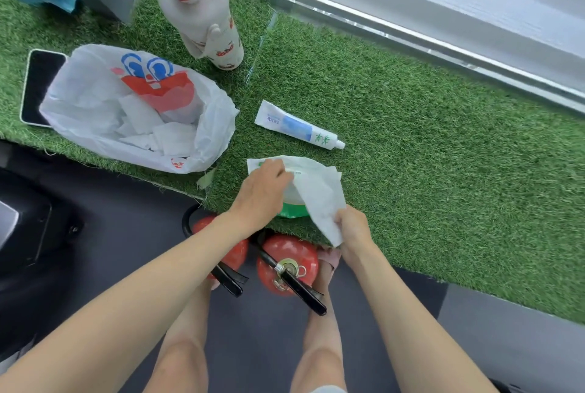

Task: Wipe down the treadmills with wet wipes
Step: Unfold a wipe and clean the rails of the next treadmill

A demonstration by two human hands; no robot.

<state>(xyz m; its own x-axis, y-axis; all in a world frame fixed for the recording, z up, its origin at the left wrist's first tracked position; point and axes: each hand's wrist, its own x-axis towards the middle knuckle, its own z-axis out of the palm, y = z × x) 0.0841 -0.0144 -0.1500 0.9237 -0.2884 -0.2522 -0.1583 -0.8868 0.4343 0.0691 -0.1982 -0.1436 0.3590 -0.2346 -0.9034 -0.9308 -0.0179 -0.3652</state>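
Observation:
A green and white wet-wipe pack (pixel 292 212) lies on the artificial grass ledge (pixel 427 155) near its front edge. My left hand (pixel 261 191) rests on top of the pack, its fingers curled at the opening. My right hand (pixel 351 228) pinches the lower corner of a white wet wipe (pixel 319 199) that stretches from the pack's opening down to the right. The dark base of a treadmill (pixel 28 228) shows at the left edge.
A white plastic bag (pixel 95 101) holding crumpled used wipes sits left of the pack, partly over a phone (pixel 39 76). A white tube (pixel 297 125) and a white-and-red bottle (pixel 202 9) stand behind. Two red fire extinguishers (pixel 286 261) stand on the floor below my arms.

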